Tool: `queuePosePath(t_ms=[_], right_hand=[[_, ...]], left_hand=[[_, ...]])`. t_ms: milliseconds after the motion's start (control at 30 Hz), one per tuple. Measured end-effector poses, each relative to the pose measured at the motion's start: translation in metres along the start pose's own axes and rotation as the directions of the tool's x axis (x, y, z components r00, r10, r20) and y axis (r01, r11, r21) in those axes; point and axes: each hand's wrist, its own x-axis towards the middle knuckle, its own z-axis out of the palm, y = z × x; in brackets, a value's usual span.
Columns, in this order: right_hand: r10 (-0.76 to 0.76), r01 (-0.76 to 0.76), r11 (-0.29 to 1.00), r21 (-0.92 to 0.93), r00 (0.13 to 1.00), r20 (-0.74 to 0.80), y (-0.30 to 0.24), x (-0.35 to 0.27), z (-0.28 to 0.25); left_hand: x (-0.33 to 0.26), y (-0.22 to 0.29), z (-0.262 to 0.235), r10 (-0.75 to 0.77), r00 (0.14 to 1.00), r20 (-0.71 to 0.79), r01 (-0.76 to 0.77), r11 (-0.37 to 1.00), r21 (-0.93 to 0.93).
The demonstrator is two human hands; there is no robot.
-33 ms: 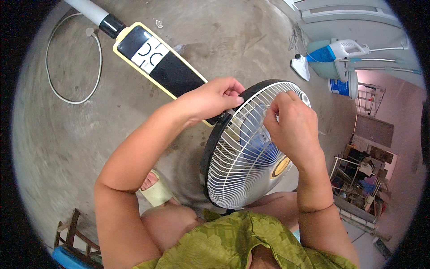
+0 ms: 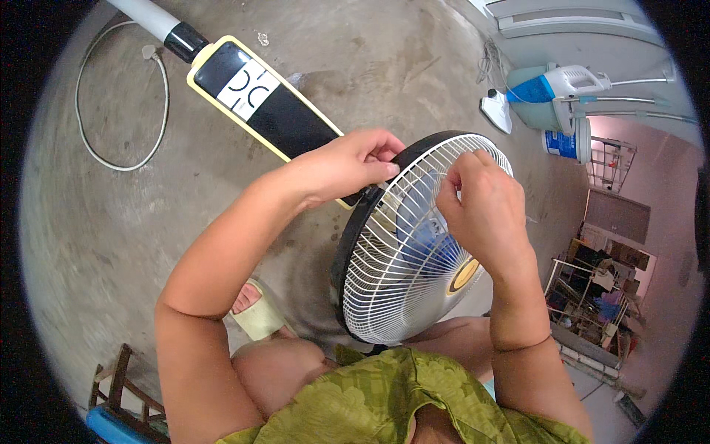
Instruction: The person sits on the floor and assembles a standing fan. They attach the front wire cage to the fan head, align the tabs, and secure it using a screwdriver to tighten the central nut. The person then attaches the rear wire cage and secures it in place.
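Observation:
An electric fan lies tilted against my legs, its round head with a white wire grille (image 2: 399, 296) facing up and right. Blue blades (image 2: 425, 233) show through the wires, and a yellow badge (image 2: 465, 277) marks the grille's centre. At the upper left of the black rim (image 2: 342, 277), my left hand (image 2: 362, 159) is closed on it, thumb on the near side, fingertips partly hidden. Over the front grille my right hand (image 2: 484, 203) is curled in a pinch. Its fingertips are hidden, so what they hold cannot be seen. The fan's black and yellow control panel (image 2: 285, 122) runs up to the left.
Farther up-left are the fan's pale pole (image 2: 148, 16) and a looped white cord (image 2: 80, 111) with a plug. A blue and white vacuum cleaner (image 2: 532, 89) and a bucket (image 2: 566, 144) stand at the upper right. At the lower left is a blue-seated stool (image 2: 111, 425).
My left thumb has shifted very slightly at the rim. The fan and my right hand stay in place.

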Motion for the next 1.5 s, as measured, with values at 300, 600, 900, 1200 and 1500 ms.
queuePosePath(t_ms=[300,600,900,1200,1500], right_hand=[[-0.070,0.069,0.997,0.039,0.997,0.021,0.003,0.000,-0.003],[-0.043,0.044,0.995,0.088,0.999,-0.021,0.000,-0.009,-0.002],[0.002,-0.003,0.996,0.090,1.000,0.015,0.003,-0.014,-0.004],[0.005,-0.004,0.995,0.098,1.000,-0.004,0.002,-0.021,0.000],[-0.022,0.013,0.985,0.174,0.999,0.049,0.004,-0.019,-0.001]], left_hand=[[-0.016,0.027,-0.009,0.222,0.965,0.138,-0.257,0.713,0.653],[-0.024,0.020,0.005,0.406,0.911,0.079,-0.340,0.626,0.702],[-0.033,0.029,0.043,0.320,0.935,-0.155,-0.130,0.715,0.687],[-0.032,0.023,0.048,0.326,0.922,-0.209,-0.104,0.730,0.676],[-0.037,0.022,0.044,0.243,0.939,-0.242,-0.012,0.728,0.685]])
